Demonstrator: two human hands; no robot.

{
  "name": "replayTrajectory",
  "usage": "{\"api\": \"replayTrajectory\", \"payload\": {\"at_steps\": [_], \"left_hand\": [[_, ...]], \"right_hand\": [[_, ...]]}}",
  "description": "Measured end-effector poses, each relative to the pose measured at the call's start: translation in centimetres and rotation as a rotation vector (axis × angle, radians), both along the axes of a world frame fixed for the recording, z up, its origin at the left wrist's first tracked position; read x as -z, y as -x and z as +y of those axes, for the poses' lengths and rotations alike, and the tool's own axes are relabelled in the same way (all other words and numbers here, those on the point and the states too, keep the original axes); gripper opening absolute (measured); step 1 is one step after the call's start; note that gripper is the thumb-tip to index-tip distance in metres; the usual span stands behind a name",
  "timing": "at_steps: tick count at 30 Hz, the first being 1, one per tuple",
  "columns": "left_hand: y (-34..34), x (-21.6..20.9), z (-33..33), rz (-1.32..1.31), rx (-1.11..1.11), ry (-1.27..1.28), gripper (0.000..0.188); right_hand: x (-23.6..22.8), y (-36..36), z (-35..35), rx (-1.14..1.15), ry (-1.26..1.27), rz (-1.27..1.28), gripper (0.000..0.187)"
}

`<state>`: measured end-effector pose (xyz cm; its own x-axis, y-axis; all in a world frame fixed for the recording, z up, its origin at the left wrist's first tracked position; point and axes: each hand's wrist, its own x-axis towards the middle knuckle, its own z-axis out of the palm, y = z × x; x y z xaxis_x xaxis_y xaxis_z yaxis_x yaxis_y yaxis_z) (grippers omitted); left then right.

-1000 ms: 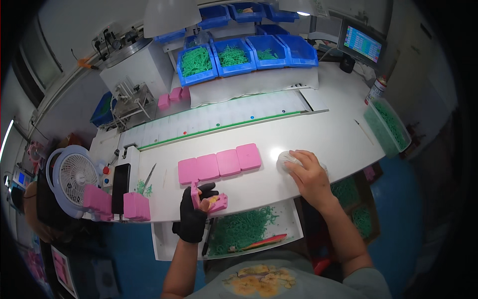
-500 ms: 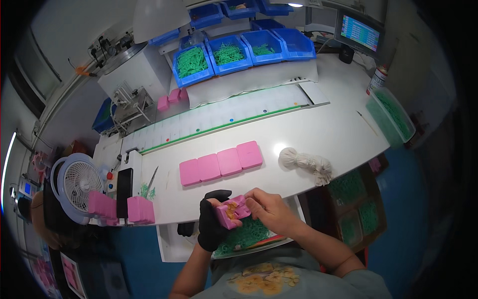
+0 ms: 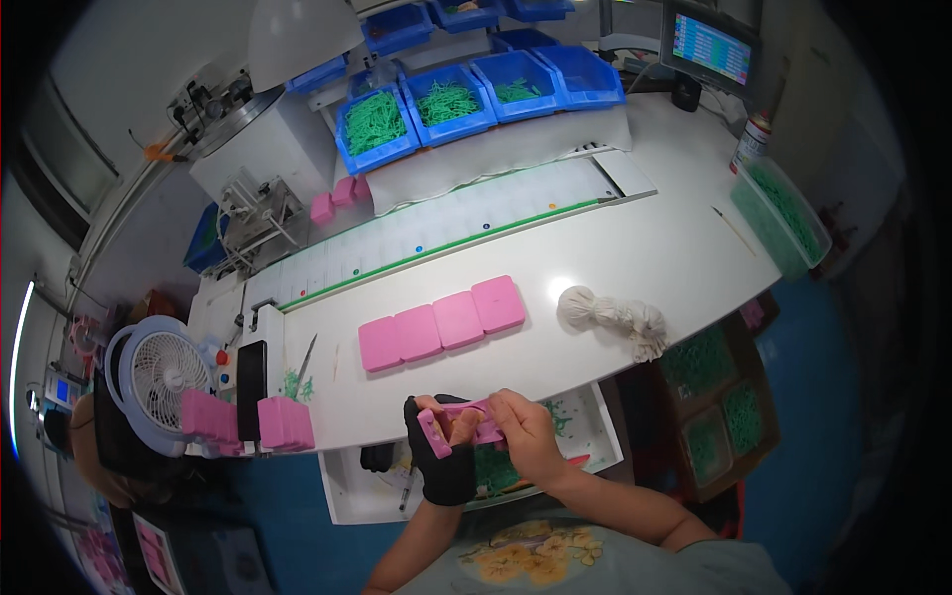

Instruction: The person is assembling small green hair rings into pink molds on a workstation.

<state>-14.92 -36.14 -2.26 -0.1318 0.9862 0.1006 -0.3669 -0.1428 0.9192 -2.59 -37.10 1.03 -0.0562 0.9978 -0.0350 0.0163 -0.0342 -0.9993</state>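
Observation:
In front of my body, both hands hold a pink rubber mould (image 3: 433, 436) above an open drawer. My left hand (image 3: 443, 474), in a black glove with bare fingertips, is closed round its left side. The left thumb presses into the mould between its bent-apart parts. My bare right hand (image 3: 529, 436) pinches the right end, and its fingers hide much of that side. On the white table beyond, a row of several closed pink moulds (image 3: 457, 322) lies side by side.
The white drawer (image 3: 342, 493) holds green pieces and a pen. Right of the row lies a bundled whitish cloth (image 3: 613, 322). Tweezers (image 3: 308, 355) and stacked pink moulds (image 3: 285, 423) are at the left, by a fan (image 3: 169, 369). Blue bins (image 3: 451, 109) of green pieces stand behind.
The mould has been turned and bent in my hands, and the left thumb has moved into it. The yellowish inside seen before is now mostly covered. Coloured dots on the strip have shifted.

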Motion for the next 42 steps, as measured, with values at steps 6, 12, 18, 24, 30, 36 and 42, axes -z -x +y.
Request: {"api": "replayTrajectory", "payload": {"at_steps": [6, 12, 18, 24, 30, 36, 42], "left_hand": [[0.0, -0.3, 0.0, 0.258, -0.101, -0.041, 0.029], [-0.1, 0.3, -0.4, 0.258, -0.083, -0.103, 0.024], [-0.8, 0.9, -0.3, 0.214, -0.127, -0.041, 0.018], [-1.0, 1.0, -0.1, 0.069, -0.126, -0.015, 0.023], [-1.7, 0.8, -0.2, 0.251, -0.163, -0.085, 0.032], [-1.6, 1.7, 0.3, 0.026, -0.136, -0.044, 0.017], [-0.7, 2.1, 0.5, 0.493, -0.219, -0.196, 0.02]], "right_hand": [[0.3, 0.5, 0.0, 0.168, -0.386, -0.168, 0.026], [1.0, 0.0, 0.4, 0.022, -0.166, -0.048, 0.024], [1.6, 0.2, 0.0, 0.141, -0.374, -0.163, 0.023], [2.4, 0.6, -0.1, 0.189, -0.12, 0.028, 0.027], [2.1, 0.5, 0.4, 0.208, -0.205, -0.077, 0.033], [2.5, 1.6, -0.2, 0.248, -0.12, 0.012, 0.025], [2.8, 1.1, -0.3, 0.191, -0.307, -0.046, 0.027]]}}
